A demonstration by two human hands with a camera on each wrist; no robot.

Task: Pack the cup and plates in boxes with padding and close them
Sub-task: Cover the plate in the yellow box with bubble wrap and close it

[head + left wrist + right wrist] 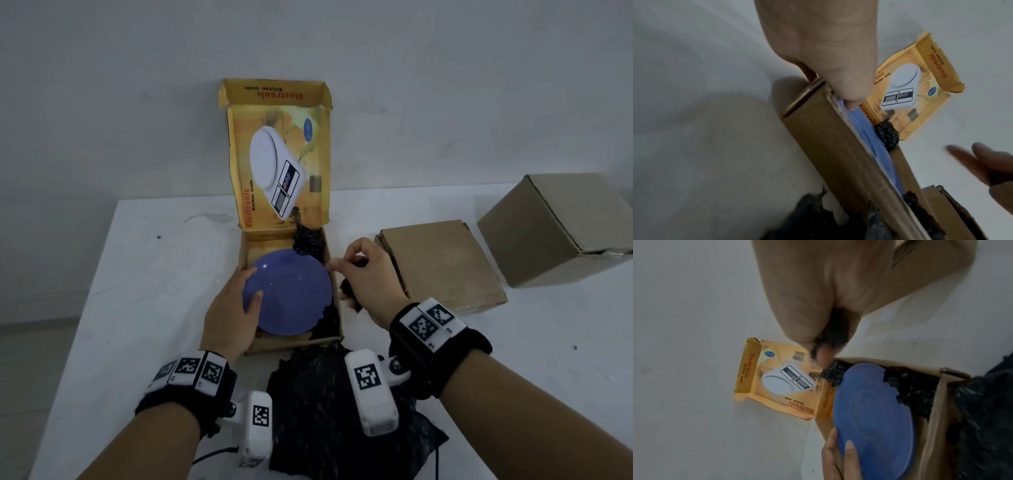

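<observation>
A: Nearest, what lies there?
B: A loose black padding sheet (pixel 342 404); soft, light, crushable.
A: And the hands?
B: The left hand (pixel 233 308) grips the blue plate (pixel 291 291) by its rim, thumb on top, inside the open box (pixel 329 342); rigid, smooth, probably slippery, so hold the edge; the right hand (pixel 368 274) pinches a padding scrap (pixel 833 335) beside the far rim.
</observation>
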